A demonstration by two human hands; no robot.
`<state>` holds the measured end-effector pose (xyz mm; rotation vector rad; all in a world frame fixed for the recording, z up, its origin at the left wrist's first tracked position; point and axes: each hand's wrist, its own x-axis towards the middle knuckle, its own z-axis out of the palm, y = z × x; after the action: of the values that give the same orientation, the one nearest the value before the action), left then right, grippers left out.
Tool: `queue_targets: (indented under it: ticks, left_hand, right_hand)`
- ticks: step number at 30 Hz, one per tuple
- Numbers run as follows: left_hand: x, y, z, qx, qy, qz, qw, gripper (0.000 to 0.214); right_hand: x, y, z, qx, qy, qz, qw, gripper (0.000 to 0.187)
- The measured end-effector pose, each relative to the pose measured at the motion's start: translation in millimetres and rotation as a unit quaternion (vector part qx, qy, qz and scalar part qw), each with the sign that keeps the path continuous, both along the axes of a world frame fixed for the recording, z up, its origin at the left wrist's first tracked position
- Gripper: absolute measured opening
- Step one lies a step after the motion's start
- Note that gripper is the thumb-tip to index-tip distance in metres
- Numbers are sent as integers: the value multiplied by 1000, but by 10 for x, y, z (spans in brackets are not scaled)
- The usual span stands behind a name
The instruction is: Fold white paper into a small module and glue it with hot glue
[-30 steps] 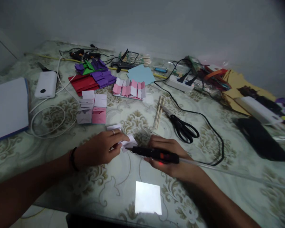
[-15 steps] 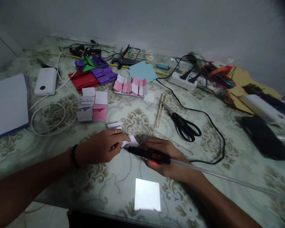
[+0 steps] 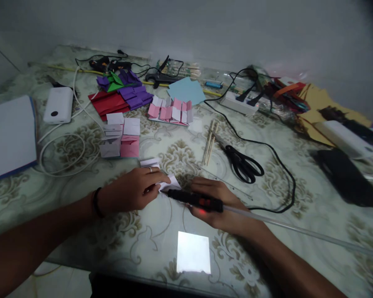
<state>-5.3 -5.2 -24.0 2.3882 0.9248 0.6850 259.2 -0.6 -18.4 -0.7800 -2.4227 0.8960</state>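
Observation:
My left hand, with a ring and a black wristband, pinches a small folded white paper piece flat against the patterned table. My right hand is closed round a black glue gun with a red light. Its tip touches the paper's near edge, and a clear glue stick trails out to the right behind it.
Black scissors and wooden sticks lie just beyond my right hand, with a black cord looping past. Folded pink, white, purple and red papers, a power bank, a notebook and a power strip fill the far side.
The glue gun slid slightly left, so its tip now meets the white paper. My left hand stayed put on the paper. The camera view shifted a little.

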Motion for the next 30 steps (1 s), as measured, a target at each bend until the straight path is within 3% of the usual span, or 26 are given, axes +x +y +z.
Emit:
queue_targets:
  ticks: [17, 30]
  left_hand:
    - [-1, 8, 25, -23, -4, -3, 1000, 27]
    - [-6, 3, 43, -38, -1, 3, 999, 24]
  right_hand:
    - [20, 13, 29, -34, -7, -7, 999, 23]
    - [84, 14, 31, -63, -45, -33, 996, 8]
